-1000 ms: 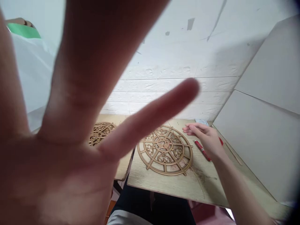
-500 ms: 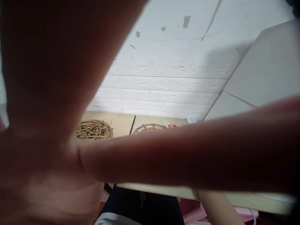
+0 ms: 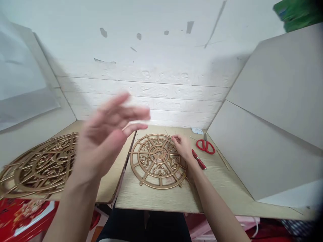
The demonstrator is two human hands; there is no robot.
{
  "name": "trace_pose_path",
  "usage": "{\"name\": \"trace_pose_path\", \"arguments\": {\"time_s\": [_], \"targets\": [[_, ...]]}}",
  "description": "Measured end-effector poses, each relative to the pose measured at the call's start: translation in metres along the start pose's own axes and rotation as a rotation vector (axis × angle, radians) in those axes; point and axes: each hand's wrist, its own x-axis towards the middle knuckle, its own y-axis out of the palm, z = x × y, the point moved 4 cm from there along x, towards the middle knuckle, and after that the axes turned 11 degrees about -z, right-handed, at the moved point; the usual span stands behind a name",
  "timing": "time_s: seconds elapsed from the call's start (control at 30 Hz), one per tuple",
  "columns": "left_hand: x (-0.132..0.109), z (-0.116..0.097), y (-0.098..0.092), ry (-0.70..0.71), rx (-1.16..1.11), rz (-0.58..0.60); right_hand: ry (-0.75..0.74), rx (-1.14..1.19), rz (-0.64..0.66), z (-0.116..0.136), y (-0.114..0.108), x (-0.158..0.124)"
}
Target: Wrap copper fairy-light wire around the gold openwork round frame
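Observation:
My left hand is raised above the table, to the left of a round gold openwork panel. Its fingers are apart and somewhat blurred, with nothing seen in them. The panel lies flat, with spokes, rings and scroll-shaped ornaments. My right hand rests at the panel's upper right rim, thumb and fingers closed together. What those fingertips pinch, if anything, is too small to make out. Thin threads or wires stick up near them, and a fine yellowish strand crosses the panel's lower right edge.
More gold openwork panels lie stacked at left. Right of the panel are red-handled scissors, a red pen-like tool and a thin stick. White boards stand at the sides, before a white wall.
My left hand and arm, which filled much of the view close to the camera, have dropped down and away. The panel, right hand and tools now show. My right hand stays by the panel's rim.

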Motion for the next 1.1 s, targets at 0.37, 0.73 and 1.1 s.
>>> {"name": "trace_pose_path", "arguments": {"time_s": [0.37,0.73,1.1], "targets": [[0.043,0.175,-0.018,-0.273,1.384,0.504,0.222,-0.259,-0.040,-0.004,0.014,0.009],[0.026,0.185,0.002,-0.046,1.332,0.349,0.302,0.215,-0.128,-0.018,0.002,0.011],[0.017,0.185,0.000,-0.089,0.893,0.295,0.460,0.885,-0.212,-0.018,-0.027,0.009]]}}
